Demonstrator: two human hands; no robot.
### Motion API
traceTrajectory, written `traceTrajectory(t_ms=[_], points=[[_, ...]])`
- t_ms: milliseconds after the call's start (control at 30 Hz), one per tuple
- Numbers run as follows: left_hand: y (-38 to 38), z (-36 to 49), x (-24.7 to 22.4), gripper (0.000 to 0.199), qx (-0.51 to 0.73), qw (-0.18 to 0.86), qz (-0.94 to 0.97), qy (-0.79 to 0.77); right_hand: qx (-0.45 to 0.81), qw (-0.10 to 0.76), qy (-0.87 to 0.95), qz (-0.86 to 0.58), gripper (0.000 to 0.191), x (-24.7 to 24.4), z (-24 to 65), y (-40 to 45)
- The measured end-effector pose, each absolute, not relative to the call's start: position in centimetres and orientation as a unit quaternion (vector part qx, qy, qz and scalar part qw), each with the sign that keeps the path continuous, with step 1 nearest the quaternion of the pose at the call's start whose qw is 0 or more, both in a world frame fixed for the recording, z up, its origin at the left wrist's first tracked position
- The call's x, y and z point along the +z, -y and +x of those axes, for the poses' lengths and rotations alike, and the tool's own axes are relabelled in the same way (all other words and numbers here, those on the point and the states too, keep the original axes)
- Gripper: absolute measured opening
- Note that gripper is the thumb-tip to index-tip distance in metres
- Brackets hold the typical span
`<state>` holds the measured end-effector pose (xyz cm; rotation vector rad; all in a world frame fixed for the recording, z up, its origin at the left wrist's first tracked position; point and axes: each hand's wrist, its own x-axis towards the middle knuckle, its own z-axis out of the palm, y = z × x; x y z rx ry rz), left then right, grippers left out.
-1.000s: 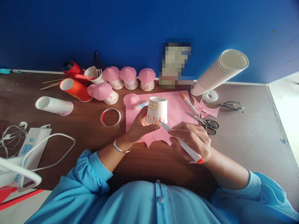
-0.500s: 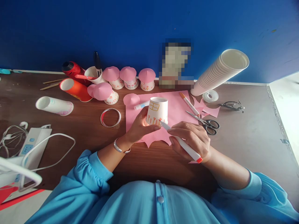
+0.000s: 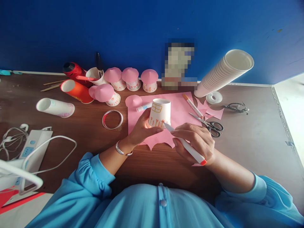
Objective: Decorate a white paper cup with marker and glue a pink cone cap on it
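right hand grips marker, tip at paper cup base | left hand steadies cup | step: drawing lower motifs | next: likely turn cup, light strokes

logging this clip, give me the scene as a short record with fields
left hand: left hand holds upturned paper cup
right hand: right hand holds marker, tip at cup's lower edge
under cup: pink paper sheet
right of hands: scissors, tape roll, stack of cups
back row: pink-topped cups
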<state>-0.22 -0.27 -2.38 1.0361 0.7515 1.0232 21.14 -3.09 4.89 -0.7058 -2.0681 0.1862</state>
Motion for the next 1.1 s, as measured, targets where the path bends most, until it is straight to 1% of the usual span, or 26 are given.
traceTrajectory(t_ms=[100, 200, 300, 467, 567, 700, 800, 900, 1000, 1100], points=[[0.3, -0.3, -2.4, 0.067, 0.458, 0.677, 0.464, -0.341, 0.073, 0.455, 0.840, -0.285, 0.029, 5.0, 21.1, 3.1], [0.3, -0.3, -2.5, 0.067, 0.460, 0.680, 0.462, -0.336, 0.069, 0.474, 0.835, -0.272, 0.024, 5.1, 21.4, 3.1], [0.3, -0.3, -2.5, 0.071, 0.460, 0.692, 0.451, -0.325, 0.058, 0.493, 0.824, -0.272, 0.027, 4.9, 21.9, 3.0], [0.2, -0.1, -2.5, 0.070, 0.465, 0.712, 0.418, -0.320, 0.103, 0.526, 0.783, -0.317, 0.037, 3.9, 22.2, 3.3], [0.2, 0.0, -2.5, 0.067, 0.472, 0.724, 0.396, -0.309, 0.117, 0.517, 0.776, -0.342, 0.045, 3.2, 22.2, 3.3], [0.2, 0.1, -2.0, 0.063, 0.480, 0.732, 0.383, -0.294, 0.180, 0.506, 0.769, -0.347, 0.063, 2.5, 22.0, 2.7], [0.2, 0.0, -1.3, 0.062, 0.471, 0.748, 0.376, -0.279, 0.199, 0.511, 0.765, -0.338, 0.075, 1.9, 21.7, 1.9], [0.3, -0.1, -0.9, 0.063, 0.451, 0.764, 0.372, -0.272, 0.208, 0.490, 0.776, -0.339, 0.083, 1.5, 21.4, 1.3], [0.5, -0.2, -0.9, 0.063, 0.434, 0.778, 0.366, -0.270, 0.212, 0.470, 0.779, -0.358, 0.080, 1.3, 21.3, 1.2], [0.5, -0.3, -1.1, 0.061, 0.421, 0.785, 0.370, -0.263, 0.196, 0.481, 0.775, -0.360, 0.071, 1.2, 21.4, 1.2]])
